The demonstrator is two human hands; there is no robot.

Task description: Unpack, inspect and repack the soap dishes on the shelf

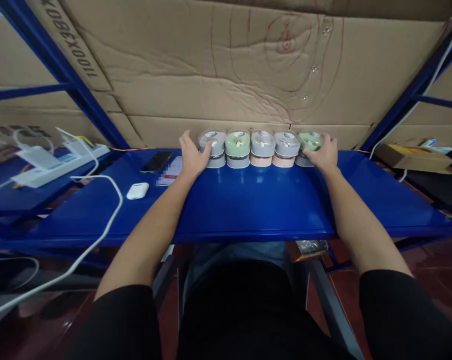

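Observation:
A row of small rounded containers with clear tops stands side by side against the cardboard. Each shows an upper and a lower coloured part. At the row's left end, my left hand point(192, 154) has its thumb on the front of a grey container point(215, 146), with its fingers at the side. My right hand point(324, 153) grips the green-topped container point(307, 140) at the right end, thumb across its front; its fingers are partly hidden. Between them stand another green-topped container point(238, 145) and two grey-topped ones with peach lower parts, a left one point(262, 145) and a right one point(286, 145).
On the blue shelf point(256, 205), left of my arm, lie a dark phone point(157, 162), a white earbud case point(137, 190) and a partly blurred booklet point(170, 172). A white cable point(113, 220) hangs near a power strip point(60, 165). A cardboard panel point(173, 60) rises behind.

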